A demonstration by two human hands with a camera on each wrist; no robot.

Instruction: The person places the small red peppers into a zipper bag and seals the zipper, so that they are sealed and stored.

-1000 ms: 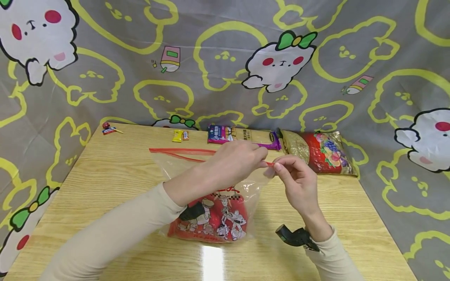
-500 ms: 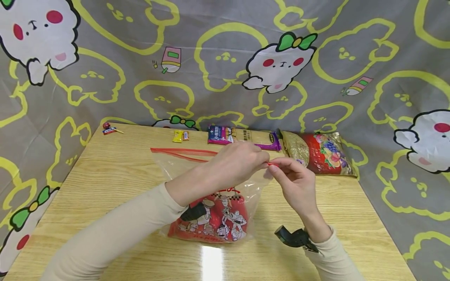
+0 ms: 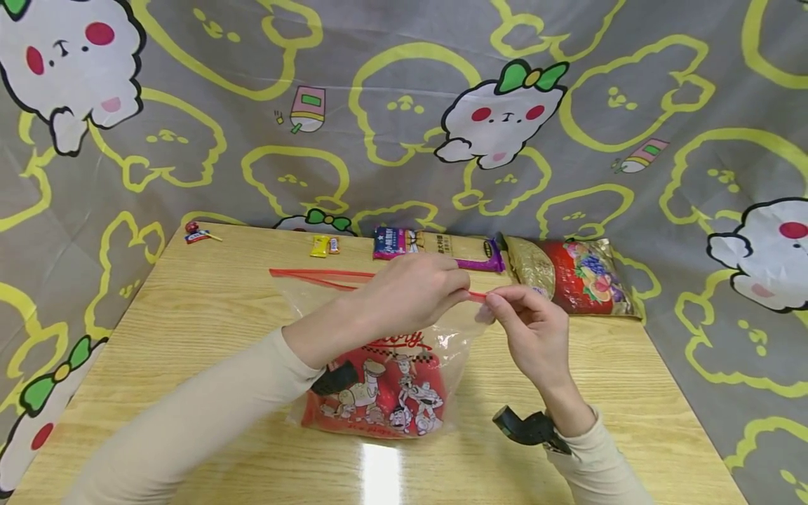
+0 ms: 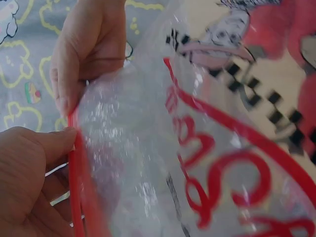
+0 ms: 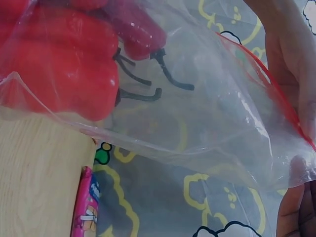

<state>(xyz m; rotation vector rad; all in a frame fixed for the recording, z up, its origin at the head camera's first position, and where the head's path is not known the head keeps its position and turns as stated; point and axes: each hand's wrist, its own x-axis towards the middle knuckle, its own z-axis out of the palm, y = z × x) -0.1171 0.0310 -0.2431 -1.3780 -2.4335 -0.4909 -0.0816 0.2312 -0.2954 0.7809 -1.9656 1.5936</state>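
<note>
A clear zip bag [image 3: 451, 365] with a red seal strip [image 3: 315, 277] and printed cartoon figures stands upright on the table. Several red peppers with dark stems [image 5: 64, 59] show through its plastic in the right wrist view. My left hand [image 3: 410, 291] reaches across the bag and pinches the seal strip toward its right end. At that end, my right hand [image 3: 536, 330] pinches the corner between thumb and index finger. A short stretch of red strip shows between the hands. On the left, the strip's two edges stand apart. My left forearm hides part of the bag.
Along the table's back edge lie a lollipop and small wrapped candy [image 3: 198, 233], a yellow candy packet [image 3: 320, 245], a purple-ended noodle packet [image 3: 435, 245] and a red and gold fruit-printed bag [image 3: 577, 273]. A patterned cloth [image 3: 404, 189] hangs behind the table.
My left hand first closed in on the right fingertips, then slid back left along the strip, widening the gap. The right hand has barely moved and still pinches the corner.
</note>
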